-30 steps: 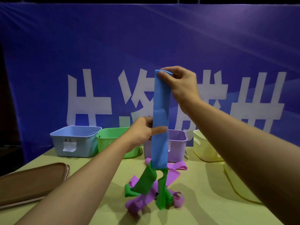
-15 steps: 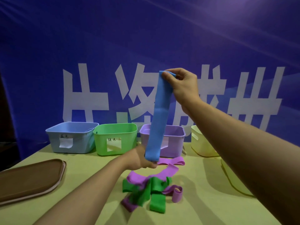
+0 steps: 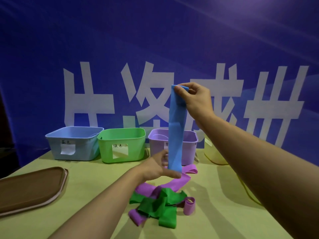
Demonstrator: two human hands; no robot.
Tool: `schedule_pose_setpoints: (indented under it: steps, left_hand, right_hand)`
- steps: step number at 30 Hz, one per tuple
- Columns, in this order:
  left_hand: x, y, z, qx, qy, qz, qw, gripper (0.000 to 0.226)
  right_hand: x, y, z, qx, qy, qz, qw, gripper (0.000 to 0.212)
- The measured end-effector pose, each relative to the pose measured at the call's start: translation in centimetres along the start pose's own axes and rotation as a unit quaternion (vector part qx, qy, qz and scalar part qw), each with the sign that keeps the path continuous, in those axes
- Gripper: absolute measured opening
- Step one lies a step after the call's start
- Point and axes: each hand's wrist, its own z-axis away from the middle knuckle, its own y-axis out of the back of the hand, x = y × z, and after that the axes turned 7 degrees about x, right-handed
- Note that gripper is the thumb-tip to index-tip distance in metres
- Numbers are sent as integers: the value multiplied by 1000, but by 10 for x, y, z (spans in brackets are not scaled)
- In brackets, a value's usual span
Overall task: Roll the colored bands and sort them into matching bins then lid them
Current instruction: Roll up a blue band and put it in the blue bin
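Note:
A blue band (image 3: 176, 128) hangs straight down in the air, pinched at its top end by my right hand (image 3: 196, 99). My left hand (image 3: 158, 167) is at the band's bottom end, fingers around it just above the table. Below lies a tangle of green bands (image 3: 159, 207) and purple bands (image 3: 174, 184) on the yellow-green table (image 3: 96, 183). At the back stand a blue bin (image 3: 74, 144), a green bin (image 3: 122, 145), a purple bin (image 3: 189, 145) partly behind the band, and a yellow bin (image 3: 213, 152) partly behind my right arm.
A brown lid (image 3: 29, 188) lies at the table's left edge. Another yellow rim (image 3: 248, 194) shows at the right behind my forearm. A blue banner with white characters (image 3: 89, 94) closes off the back.
My left hand has slid down the blue band from its middle to its bottom end. The green bands that hung from it have dropped onto the pile. My right hand has held its height.

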Motion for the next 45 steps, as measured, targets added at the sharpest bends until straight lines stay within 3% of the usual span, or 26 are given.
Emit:
schedule_pose_setpoints:
  steps: [3,7,10,16,20,26,30,35,38,41,45]
  left_hand:
    - [2,-4,-4,34,-19,-36,999,39]
    - [-8,-5,3,37,11,-25,999,17]
    - [-10,-9,20,-10,34,11,999,22]
    - [-15,-15,53,-100,78,-36,991,31]
    - [-23,-22,62,-125,163,-7,979,36]
    - [-28,-28,62,-126,257,4,958,26]
    - [-24,-26,60,-123,269,-80,952,33]
    - [-13,-24,61,-158,290,-267,905,52]
    - [-4,-16,60,-146,291,-287,901,56]
    - [8,5,50,-106,256,-256,926,56]
    - [12,32,26,92,124,-155,976,49]
  right_hand:
    - [-2,-1,1,-5,10,4,1000,30]
    - [-6,1,3,-18,17,-4,1000,28]
    - [-1,3,8,-35,11,-2,999,26]
    - [24,4,25,-58,-29,31,997,27]
    - [53,-1,40,-72,-70,42,994,17]
    - [93,-6,62,-79,-108,43,990,20]
    - [105,-7,67,-80,-120,46,988,20]
    - [112,-8,70,-84,-125,46,987,22]
    - [115,-10,74,-87,-128,44,987,20]
    - [118,-11,78,-94,-127,28,987,12]
    - [124,-14,82,-101,-139,-12,985,9]
